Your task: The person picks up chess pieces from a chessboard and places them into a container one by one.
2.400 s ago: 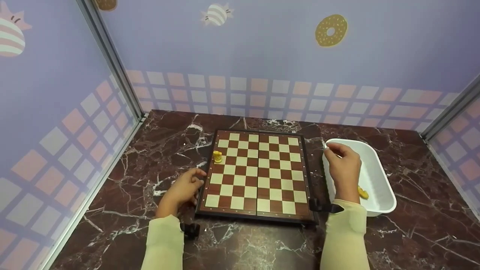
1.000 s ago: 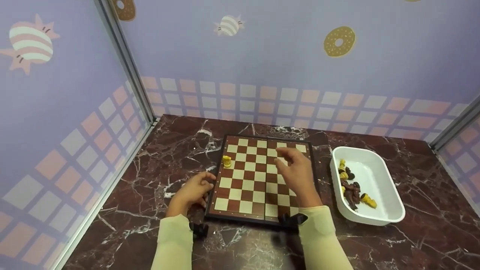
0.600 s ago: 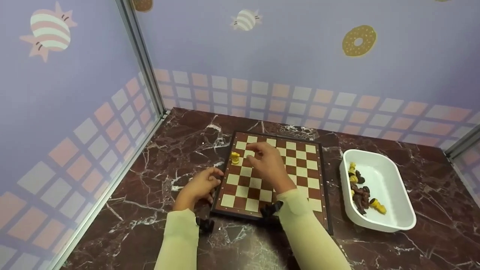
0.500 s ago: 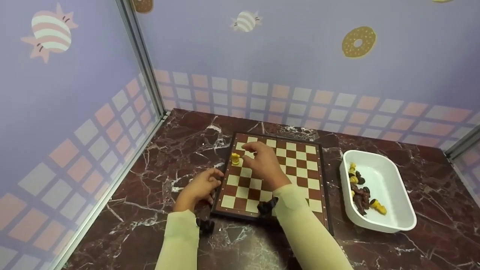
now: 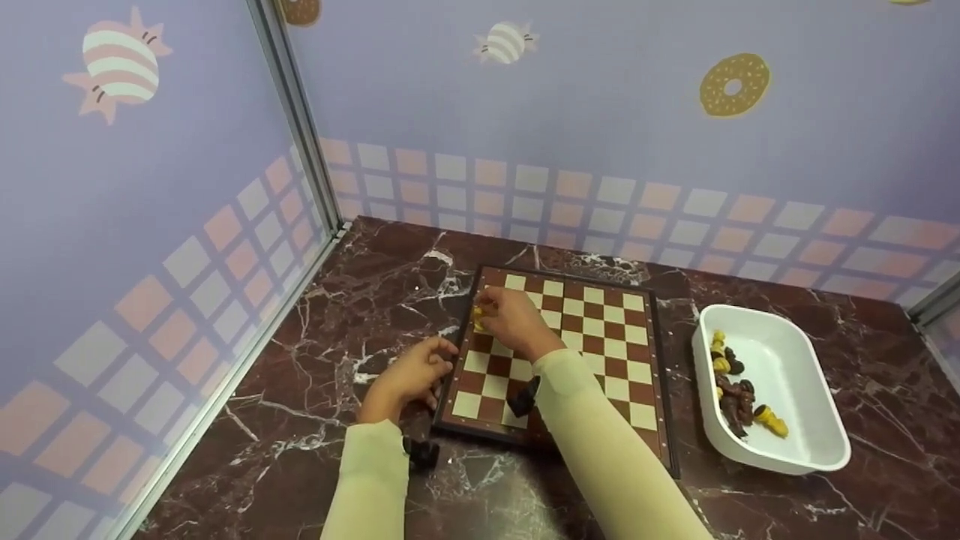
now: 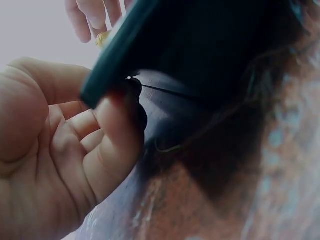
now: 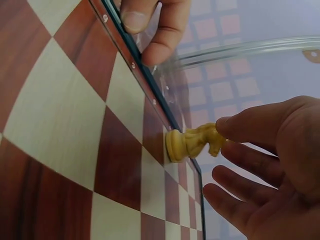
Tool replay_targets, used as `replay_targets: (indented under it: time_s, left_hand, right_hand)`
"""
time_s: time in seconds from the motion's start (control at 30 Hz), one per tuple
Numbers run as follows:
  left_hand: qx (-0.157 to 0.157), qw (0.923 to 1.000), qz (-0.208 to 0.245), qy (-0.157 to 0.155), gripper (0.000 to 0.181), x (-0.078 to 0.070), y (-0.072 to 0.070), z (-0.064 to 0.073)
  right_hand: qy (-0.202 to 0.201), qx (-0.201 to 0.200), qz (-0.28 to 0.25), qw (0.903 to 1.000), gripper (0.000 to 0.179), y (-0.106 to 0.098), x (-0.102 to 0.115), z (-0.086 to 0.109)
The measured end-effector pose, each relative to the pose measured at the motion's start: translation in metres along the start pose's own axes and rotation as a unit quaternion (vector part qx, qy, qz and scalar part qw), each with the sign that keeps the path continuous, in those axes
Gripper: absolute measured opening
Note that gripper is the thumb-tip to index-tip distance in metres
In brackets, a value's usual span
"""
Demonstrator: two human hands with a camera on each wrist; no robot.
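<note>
In the head view my right hand [image 5: 514, 319] reaches across to the left side of the checkered chessboard [image 5: 615, 349]. Its thumb and index finger pinch the head of a yellow chess knight [image 7: 192, 142], which stands upright on a square near the board's edge, as the right wrist view shows. The other fingers spread below it. My left hand [image 5: 411, 375] is at the board's left rim; in the left wrist view its thumb and curled index finger grip the dark board edge [image 6: 112, 60] from either side.
Right of the board stands a white tray [image 5: 836, 427] with several yellow and dark brown chess pieces [image 5: 739, 401] lying in it. The marble-patterned table [image 5: 300, 397] meets printed wall panels [image 5: 585, 97] at the back and left.
My right hand has moved from the tray leftward over the board to the yellow knight and now pinches it. The left hand stays at the board's edge while the head view shifts.
</note>
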State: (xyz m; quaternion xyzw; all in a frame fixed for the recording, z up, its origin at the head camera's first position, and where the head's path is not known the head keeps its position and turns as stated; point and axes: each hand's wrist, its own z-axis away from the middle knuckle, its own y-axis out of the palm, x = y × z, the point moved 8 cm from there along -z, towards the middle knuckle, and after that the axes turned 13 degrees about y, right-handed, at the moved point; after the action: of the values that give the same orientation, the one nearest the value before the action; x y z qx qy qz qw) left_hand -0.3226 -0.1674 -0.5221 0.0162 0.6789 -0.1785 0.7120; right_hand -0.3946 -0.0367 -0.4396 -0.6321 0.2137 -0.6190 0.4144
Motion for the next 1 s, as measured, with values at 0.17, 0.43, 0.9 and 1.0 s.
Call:
replay_targets:
  time_s: [0.17, 0.43, 0.9, 1.0]
  left_hand:
    - [0.015, 0.9997, -0.021, 0.004, 0.023, 0.002, 0.004, -0.002]
    - [0.015, 0.9996, -0.025, 0.001, 0.023, 0.002, 0.006, -0.001]
    - [0.007, 1.0, -0.006, -0.003, 0.023, 0.002, 0.0, -0.001]
    - [0.006, 0.9999, -0.01, -0.002, 0.023, 0.001, -0.003, -0.001]
  right_hand:
    - [-0.001, -0.002, 0.013, 0.9999, 0.031, 0.006, -0.004, -0.001]
    - [-0.01, -0.025, 0.017, 0.9995, 0.026, 0.009, -0.005, -0.003]
    - [-0.013, -0.028, 0.017, 0.9994, 0.019, 0.007, 0.004, -0.008]
    - [-0.024, -0.027, 0.018, 0.9992, 0.019, 0.005, 0.007, -0.007]
